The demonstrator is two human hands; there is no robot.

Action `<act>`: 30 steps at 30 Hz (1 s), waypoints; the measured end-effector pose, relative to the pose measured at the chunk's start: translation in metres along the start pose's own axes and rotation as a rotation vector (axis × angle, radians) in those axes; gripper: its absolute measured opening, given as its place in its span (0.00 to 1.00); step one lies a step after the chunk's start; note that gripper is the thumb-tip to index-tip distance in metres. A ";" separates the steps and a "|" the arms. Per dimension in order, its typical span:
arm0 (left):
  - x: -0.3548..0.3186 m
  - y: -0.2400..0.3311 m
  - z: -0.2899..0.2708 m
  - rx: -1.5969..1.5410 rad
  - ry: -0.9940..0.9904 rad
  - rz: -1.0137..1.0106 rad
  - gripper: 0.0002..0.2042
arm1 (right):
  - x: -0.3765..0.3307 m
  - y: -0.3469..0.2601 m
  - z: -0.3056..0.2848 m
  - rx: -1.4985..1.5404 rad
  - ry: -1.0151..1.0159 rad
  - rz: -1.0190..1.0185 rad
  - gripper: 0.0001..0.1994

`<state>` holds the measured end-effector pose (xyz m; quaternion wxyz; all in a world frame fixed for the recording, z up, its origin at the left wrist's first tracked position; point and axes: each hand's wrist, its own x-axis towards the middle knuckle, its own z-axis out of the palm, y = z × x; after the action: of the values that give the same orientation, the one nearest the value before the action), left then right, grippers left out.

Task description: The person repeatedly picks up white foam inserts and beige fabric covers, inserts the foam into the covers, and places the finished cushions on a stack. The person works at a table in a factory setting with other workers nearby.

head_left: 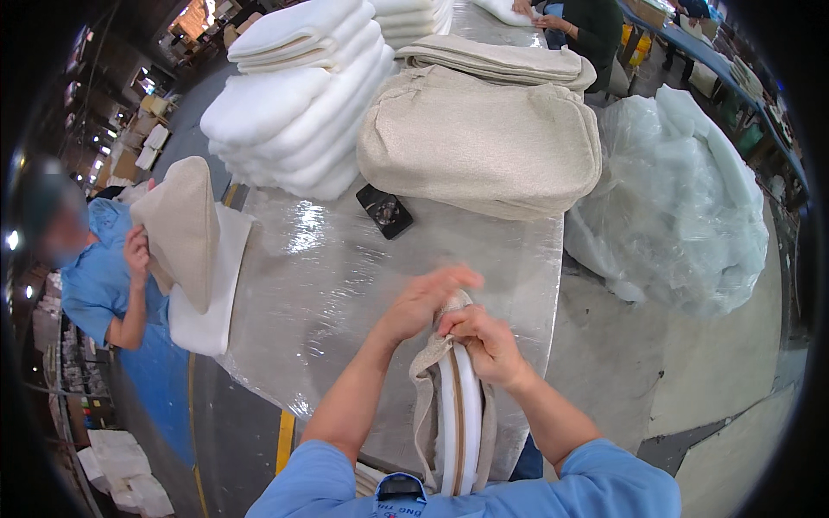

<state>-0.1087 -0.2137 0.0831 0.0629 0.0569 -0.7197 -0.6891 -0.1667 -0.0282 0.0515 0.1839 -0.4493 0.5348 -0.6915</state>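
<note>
A beige fabric cushion cover (421,380) stands on edge close to my body, its long side gaping. White padding (446,423) with a tan strip (458,414) along its middle shows inside. My right hand (485,341) is closed on the cover's far end, fingers curled over the fabric. Just left of it, my left hand (425,302) is over the same end, its fingers blurred by motion and pointing right. Whether the left fingers grip the fabric cannot be made out.
Stacked white padding (285,121) and a pile of beige cushion covers (479,142) fill the table's far side. A black device (385,211) lies before them. Right stands a clear plastic bag (673,198). At left, a person (121,268) holds a beige cover (186,233); another works at the far end.
</note>
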 end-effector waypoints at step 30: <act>-0.309 -0.011 0.091 -0.084 0.739 -0.186 0.19 | -0.147 -0.044 -0.124 0.386 0.882 0.368 0.32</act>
<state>0.1806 -0.0722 0.0645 0.2578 0.3640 -0.6115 -0.6536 -0.1803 0.1668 0.0259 0.1388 0.0288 0.4944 -0.8576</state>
